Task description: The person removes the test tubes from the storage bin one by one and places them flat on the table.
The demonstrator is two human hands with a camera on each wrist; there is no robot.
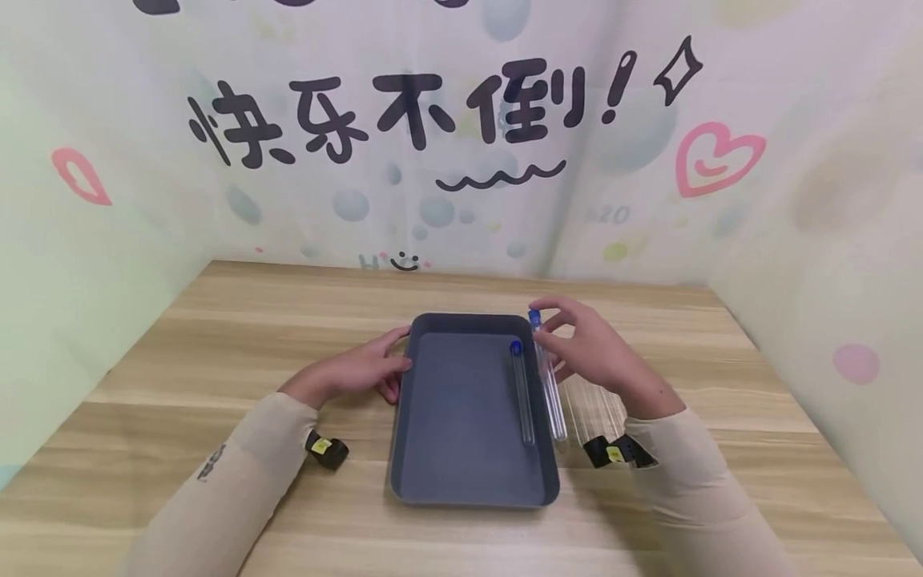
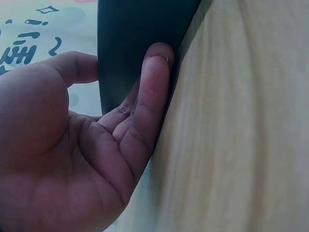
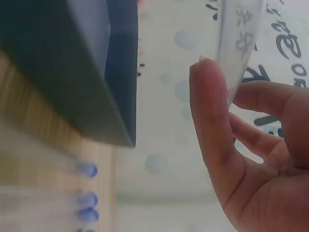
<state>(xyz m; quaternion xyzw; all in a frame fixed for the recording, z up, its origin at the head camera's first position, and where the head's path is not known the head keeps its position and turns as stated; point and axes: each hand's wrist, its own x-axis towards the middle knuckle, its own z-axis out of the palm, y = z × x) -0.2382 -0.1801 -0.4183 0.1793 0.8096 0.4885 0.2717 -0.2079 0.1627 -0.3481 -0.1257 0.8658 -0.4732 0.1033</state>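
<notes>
A shallow dark grey tray [image 1: 472, 473] lies on the wooden table in the head view. My left hand [image 1: 364, 369] holds its left side, thumb at the rim and fingers along the outer wall, as the left wrist view shows. Inside the tray, near its right wall, lies a clear test tube [image 1: 524, 397] with a blue cap. My right hand [image 1: 587, 344] pinches a second test tube [image 1: 551, 393] near its blue cap, over the tray's right rim. In the right wrist view, the clear wall of this held test tube [image 3: 239, 43] rises above the fingers.
More blue-capped test tubes [image 3: 87, 200] lie on the table to the right of the tray, partly under my right forearm in the head view. Behind the wooden table [image 1: 303, 296] hangs a printed cloth backdrop [image 1: 324, 216], with further cloth at both sides.
</notes>
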